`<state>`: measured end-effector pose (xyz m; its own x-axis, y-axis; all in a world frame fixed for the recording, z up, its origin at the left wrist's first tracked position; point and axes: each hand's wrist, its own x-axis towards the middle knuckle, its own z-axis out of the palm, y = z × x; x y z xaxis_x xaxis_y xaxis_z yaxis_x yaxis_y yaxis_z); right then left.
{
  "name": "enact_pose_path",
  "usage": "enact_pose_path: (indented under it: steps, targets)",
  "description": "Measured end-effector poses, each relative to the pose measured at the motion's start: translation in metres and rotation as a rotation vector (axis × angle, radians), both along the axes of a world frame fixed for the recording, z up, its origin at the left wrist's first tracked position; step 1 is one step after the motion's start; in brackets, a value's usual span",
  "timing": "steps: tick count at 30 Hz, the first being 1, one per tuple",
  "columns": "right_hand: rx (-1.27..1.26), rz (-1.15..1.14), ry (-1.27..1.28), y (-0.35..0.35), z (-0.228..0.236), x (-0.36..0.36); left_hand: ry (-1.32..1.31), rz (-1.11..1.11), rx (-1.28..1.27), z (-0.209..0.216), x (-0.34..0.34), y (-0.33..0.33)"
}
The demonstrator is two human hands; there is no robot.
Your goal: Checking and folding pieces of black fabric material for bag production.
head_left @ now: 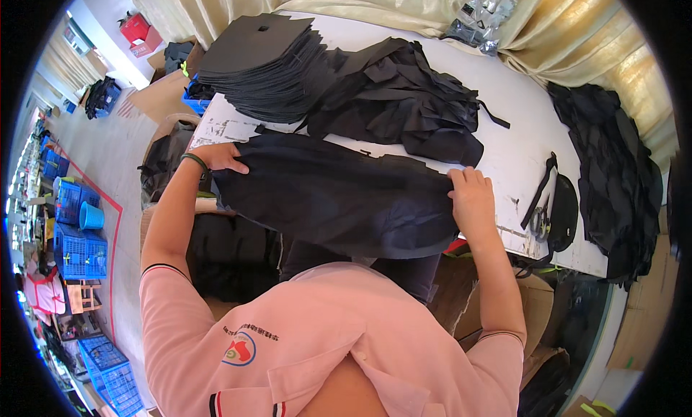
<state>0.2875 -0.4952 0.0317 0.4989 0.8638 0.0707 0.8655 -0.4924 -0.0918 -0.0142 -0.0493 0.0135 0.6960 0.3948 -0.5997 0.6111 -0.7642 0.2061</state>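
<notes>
A wide piece of black fabric [339, 197] is stretched between my two hands over the table's near edge, its lower part hanging toward my lap. My left hand [220, 157] grips its upper left corner, with the thumb lying over the cloth. At the opposite end, my right hand [472, 201] pinches the right edge, fingertips folded over it. Just beyond the fabric lies a loose heap of black cloth pieces [404, 92] with a strap sticking out on its right. Left of that heap, a tall fanned stack of dark flat panels [259, 64] rests on the white table [515, 129].
A black pouch [564, 215] with a strap lies at the table's right, beside another long black fabric pile [613, 172]. Clear plastic bags [486, 13] sit by the curtain [591, 42]. Cardboard boxes [533, 305] stand below the table; blue crates [79, 251] line the left floor.
</notes>
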Motion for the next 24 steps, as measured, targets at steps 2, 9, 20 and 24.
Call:
enact_pose_path:
  steps: [2, 9, 20, 24]
  targets:
    - [0.263, 0.099, -0.238, 0.004, -0.006, -0.014, 0.003, -0.132, 0.170, 0.007, 0.009, -0.007]
    - [0.057, 0.501, 0.106, 0.018, -0.044, -0.060, -0.006, -0.230, 0.235, -0.023, -0.001, 0.017]
    - [0.125, 0.592, 0.145, 0.019, -0.061, -0.045, -0.460, 0.293, -0.073, -0.030, -0.069, 0.097]
    - [0.103, 0.502, 0.284, 0.034, -0.032, -0.054, -0.590, 0.214, -0.159, 0.037, -0.031, 0.050]
